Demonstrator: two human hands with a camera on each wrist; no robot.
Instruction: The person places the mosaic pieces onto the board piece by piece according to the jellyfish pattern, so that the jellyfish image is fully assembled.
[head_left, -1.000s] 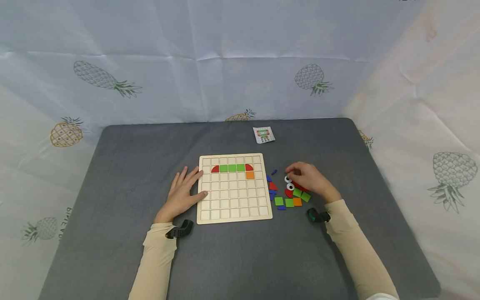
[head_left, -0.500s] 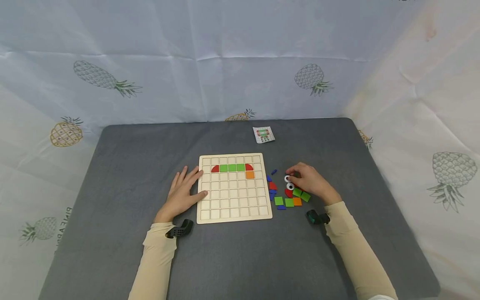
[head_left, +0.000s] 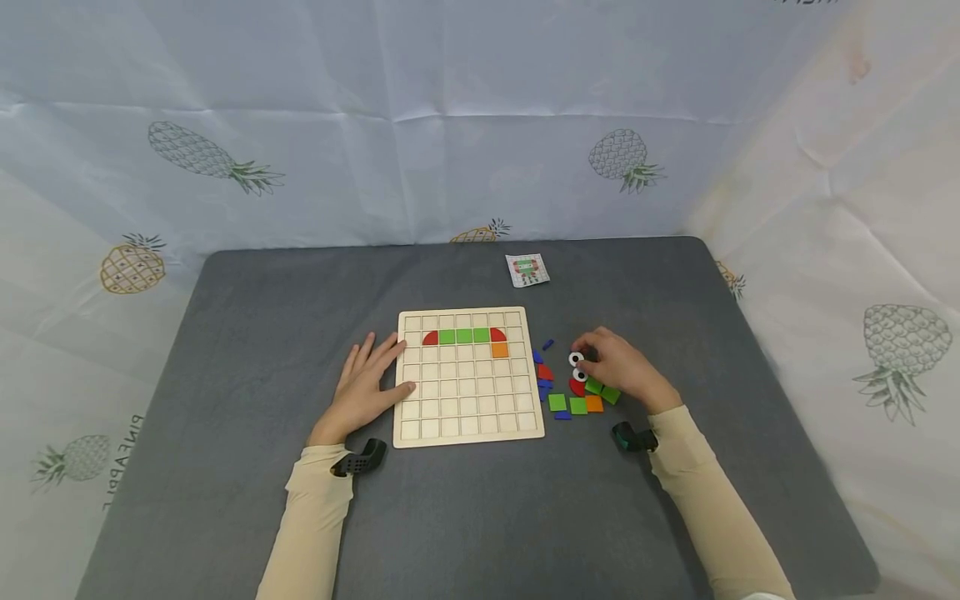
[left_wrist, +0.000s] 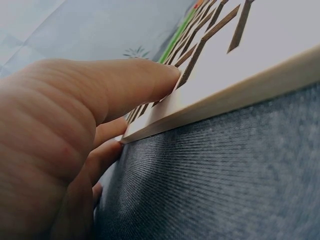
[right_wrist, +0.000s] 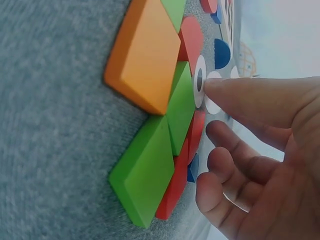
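Note:
On the table lies a wooden grid board (head_left: 468, 392), a row of red and green pieces near its top and an orange square (head_left: 500, 350) below the row's right end. My left hand (head_left: 363, 398) rests at the board's left edge with fingers spread, its thumb (left_wrist: 150, 80) lying on the board's surface. Right of the board, my right hand (head_left: 618, 362) pinches a white eye disc (head_left: 576, 359) with a black centre between thumb and index finger. A second eye disc (right_wrist: 199, 82) lies just below it, close to the thumb. The other right fingers are curled.
Around the right hand lie green squares (head_left: 557, 402), an orange square (head_left: 594, 404), red quarter-round pieces (head_left: 545, 372) and several blue pieces (head_left: 548, 343). A picture card (head_left: 528, 270) lies behind the board. A patterned cloth (head_left: 420, 167) hangs along the table's far edge.
The right thumb has shifted slightly toward the front of the table, and the upper eye disc shows more fully between the fingertips. The left hand and the board have stayed in place.

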